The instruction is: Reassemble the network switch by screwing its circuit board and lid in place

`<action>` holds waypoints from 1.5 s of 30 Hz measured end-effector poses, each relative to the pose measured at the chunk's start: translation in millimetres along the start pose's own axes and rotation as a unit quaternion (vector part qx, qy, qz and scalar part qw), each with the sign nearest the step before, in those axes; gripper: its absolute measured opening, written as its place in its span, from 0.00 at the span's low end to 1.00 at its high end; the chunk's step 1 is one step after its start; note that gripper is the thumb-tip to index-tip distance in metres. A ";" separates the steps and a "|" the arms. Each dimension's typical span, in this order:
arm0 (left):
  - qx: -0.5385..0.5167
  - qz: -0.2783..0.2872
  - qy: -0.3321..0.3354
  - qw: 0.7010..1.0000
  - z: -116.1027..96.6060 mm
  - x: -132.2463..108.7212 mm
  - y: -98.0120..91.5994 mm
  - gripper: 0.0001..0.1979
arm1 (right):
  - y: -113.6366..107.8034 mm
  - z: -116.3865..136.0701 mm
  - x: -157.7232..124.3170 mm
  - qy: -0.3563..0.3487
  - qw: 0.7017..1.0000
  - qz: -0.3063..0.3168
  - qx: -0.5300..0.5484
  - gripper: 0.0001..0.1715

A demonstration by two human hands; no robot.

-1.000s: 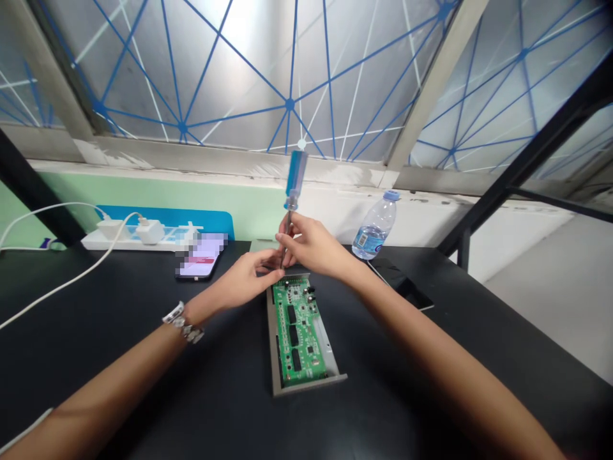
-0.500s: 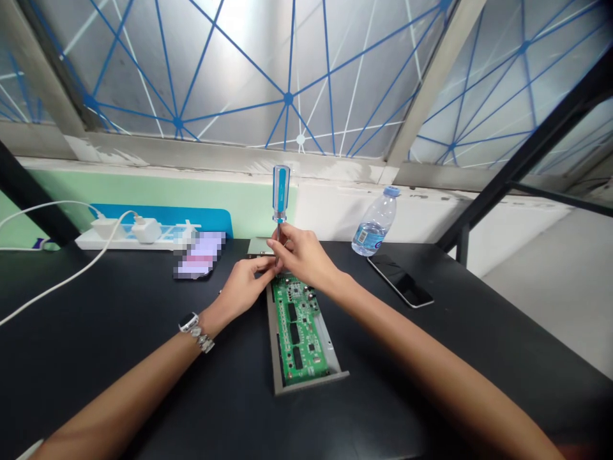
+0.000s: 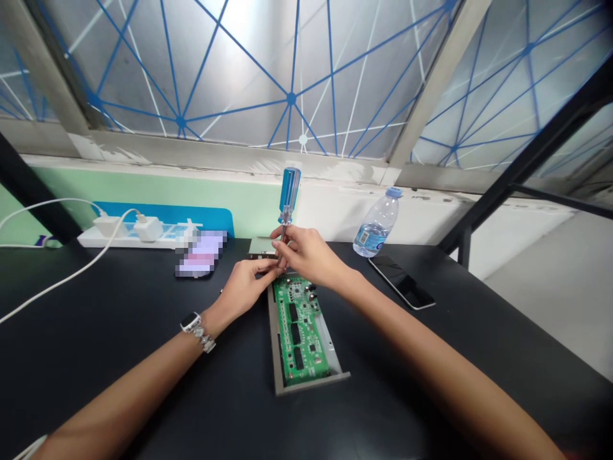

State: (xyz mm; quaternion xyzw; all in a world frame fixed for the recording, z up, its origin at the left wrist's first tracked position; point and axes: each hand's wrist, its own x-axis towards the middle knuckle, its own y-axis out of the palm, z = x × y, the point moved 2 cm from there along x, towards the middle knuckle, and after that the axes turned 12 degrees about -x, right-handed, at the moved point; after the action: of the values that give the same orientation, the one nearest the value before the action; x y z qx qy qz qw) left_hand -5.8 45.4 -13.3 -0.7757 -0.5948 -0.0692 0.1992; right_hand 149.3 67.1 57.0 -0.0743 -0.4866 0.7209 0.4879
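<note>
Head view: screwdriver (image 3: 290, 191) between right fingers (image 3: 287, 254), near green circuit board (image 3: 306, 338).

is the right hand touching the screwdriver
Touching. The head view shows it: the right hand pinches the screwdriver by its metal shaft, just below the blue handle, with no gap between.

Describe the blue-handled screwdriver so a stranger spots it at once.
On the black tabletop, find the green circuit board in a grey metal frame. At its far end, the right hand holds the metal-shafted screwdriver nearly upright. Its blue handle, rising above the hand, sets it apart from the flat board.
</note>
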 end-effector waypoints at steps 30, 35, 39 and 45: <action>0.105 -0.049 0.014 0.993 -10.7 -9.0 7.1 0.13 | -18.7 8.4 0.0 0.051 0.983 -0.162 -0.076 0.27; 0.103 -0.065 0.016 0.992 -7.2 -8.9 8.7 0.12 | -20.3 13.0 -0.9 0.045 0.973 -0.200 -0.106 0.30; 0.120 -0.060 0.010 0.991 -3.3 -9.0 9.1 0.12 | -21.2 15.2 0.0 0.043 0.966 -0.211 -0.144 0.26; 0.205 -0.020 0.010 0.978 -7.2 -21.7 15.1 0.23 | -21.7 15.0 0.4 0.042 0.959 -0.215 -0.177 0.23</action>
State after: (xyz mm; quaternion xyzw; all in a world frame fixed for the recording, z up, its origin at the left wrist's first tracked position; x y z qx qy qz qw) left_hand 3.3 19.9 -17.6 -0.7059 -0.6093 0.0424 0.3587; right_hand 154.0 59.1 81.7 -0.0837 -0.5899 0.4974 0.6305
